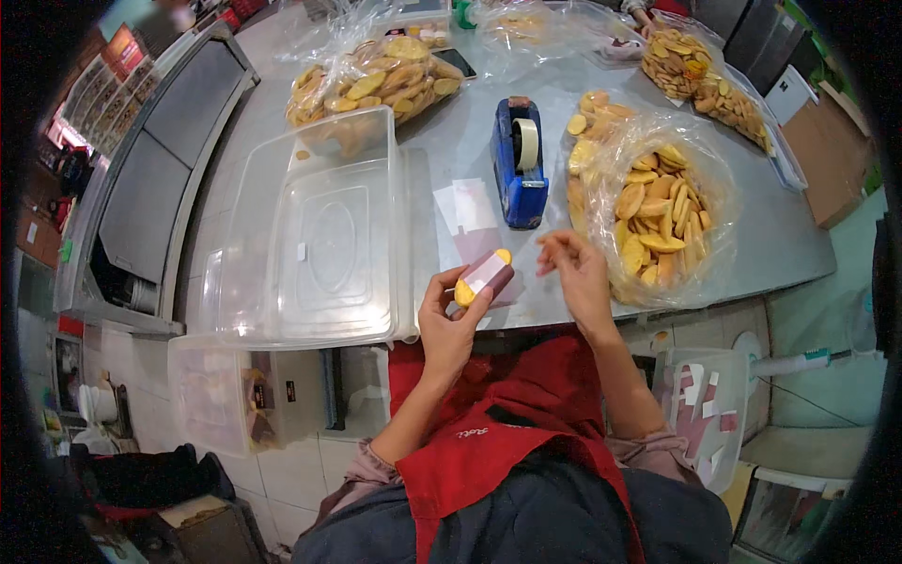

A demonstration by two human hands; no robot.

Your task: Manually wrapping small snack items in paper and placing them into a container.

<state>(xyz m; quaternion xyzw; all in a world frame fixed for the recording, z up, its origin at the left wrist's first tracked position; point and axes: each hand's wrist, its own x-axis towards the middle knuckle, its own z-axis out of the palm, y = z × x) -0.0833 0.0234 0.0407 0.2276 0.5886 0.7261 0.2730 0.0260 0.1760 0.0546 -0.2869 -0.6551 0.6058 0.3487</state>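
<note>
My left hand [449, 335] grips a small bundle of yellow sliced dried food [465, 292] in a mauve and white paper sleeve [486, 273]. Yellow ends stick out of both sides of the sleeve. To the right, my right hand [576, 271] hovers over the table edge, fingers bent and apart, with nothing visible in it. Flat paper sleeves [471, 211] lie on the table just beyond the bundle. A blue tape dispenser [520, 169] with a roll of tape stands past my hands. Beside my right hand is an open plastic bag [715, 151] full of yellow slices [659, 218].
A clear plastic box [324, 233] sits on the table's left. Filled bags [387, 81] and a phone [454, 62] lie behind it. Another person's hand [643, 21] is by bags [676, 63] at far right. Lower down, a bin [705, 423] holds paper pieces.
</note>
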